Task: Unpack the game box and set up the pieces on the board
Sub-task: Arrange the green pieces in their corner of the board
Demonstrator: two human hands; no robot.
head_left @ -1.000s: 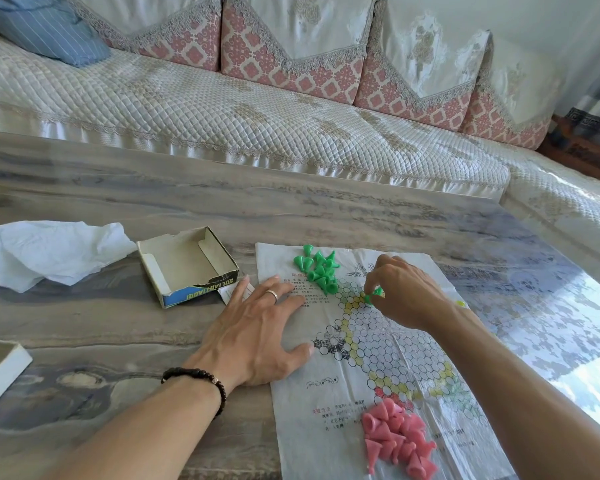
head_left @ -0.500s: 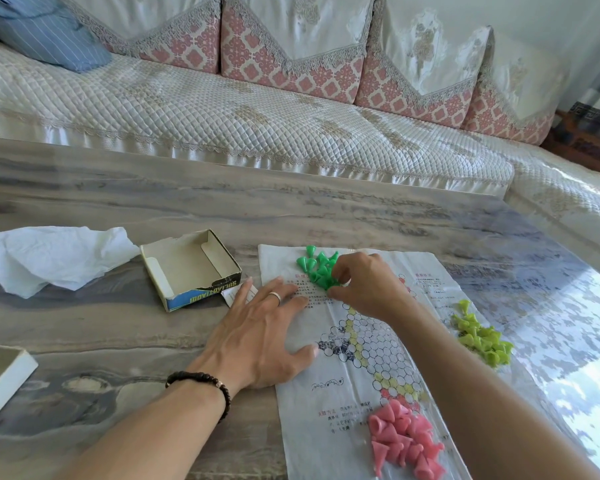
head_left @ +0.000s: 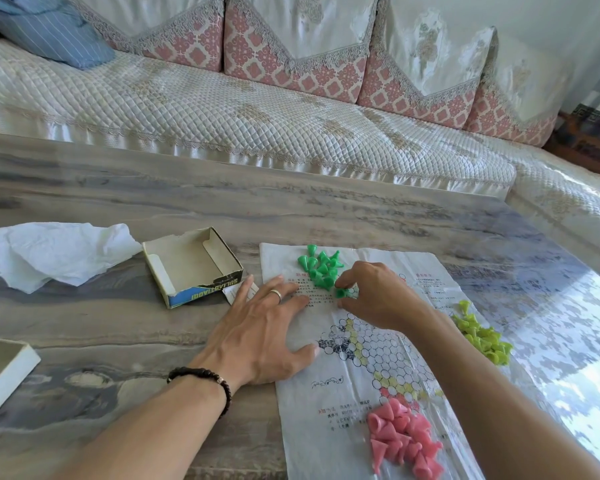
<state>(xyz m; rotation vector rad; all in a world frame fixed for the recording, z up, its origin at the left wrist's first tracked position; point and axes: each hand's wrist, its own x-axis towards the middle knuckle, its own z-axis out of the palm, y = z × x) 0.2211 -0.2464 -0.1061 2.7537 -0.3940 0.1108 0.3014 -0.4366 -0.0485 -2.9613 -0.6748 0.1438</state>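
Fingers (head_left: 340, 282) of right hand (head_left: 378, 299) pinching one green piece (head_left: 342, 292) beside the green pile (head_left: 321, 268) at the board's (head_left: 361, 375) far corner.
Left hand (head_left: 260, 337) pressing flat, fingers spread, pinning the paper; piece probably needs lowering upright onto a circle, paper kept taut.

We count three heaps of cone pieces (green (head_left: 321, 268), yellow-green (head_left: 484, 336), pink (head_left: 404, 441)), one paper board (head_left: 361, 358), two box halves (head_left: 191, 266) (head_left: 0, 368), two hands (head_left: 260, 337) (head_left: 378, 296).
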